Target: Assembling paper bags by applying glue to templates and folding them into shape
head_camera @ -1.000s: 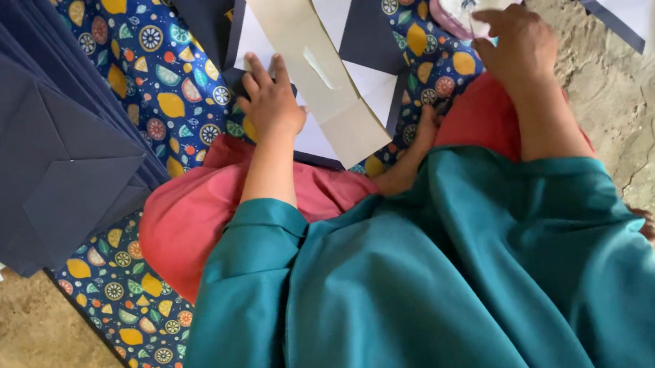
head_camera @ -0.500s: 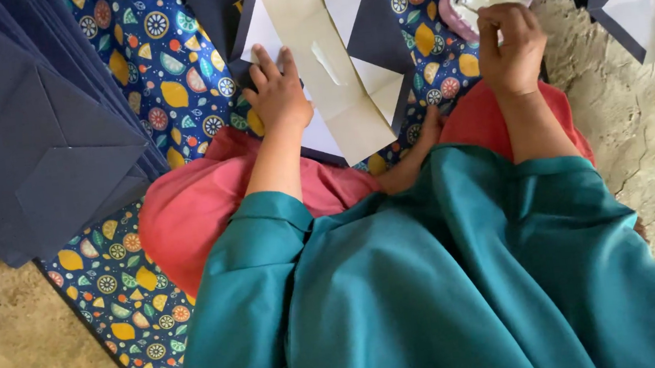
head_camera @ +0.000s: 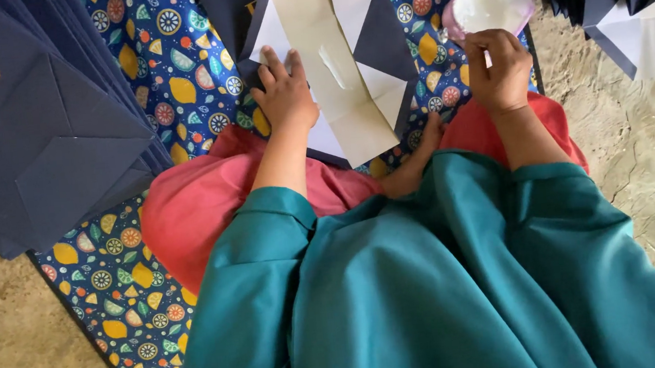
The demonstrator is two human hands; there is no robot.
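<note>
Since half a second ago the right hand (head_camera: 499, 71) has barely shifted, staying at the near edge of the small pink tub (head_camera: 488, 2) of white paste, while the left hand (head_camera: 285, 94) has kept its place on the paper. The right hand is curled, knuckles up, fingers bent toward the tub's rim; whether they grip something small cannot be told, as the fingertips are hidden. The left hand lies flat and open, palm down, fingers spread forward, pressing the unfolded navy and white paper bag (head_camera: 332, 63) onto the patterned mat (head_camera: 172, 71). A beige strip (head_camera: 327, 56) runs down the middle of the bag, just beside the left fingers, with a streak of paste on it. Both forearms reach forward out of teal sleeves (head_camera: 434, 294), over pink-clad knees. A pile of folded navy bags (head_camera: 35, 140) sits to the left, more at the upper right.
</note>
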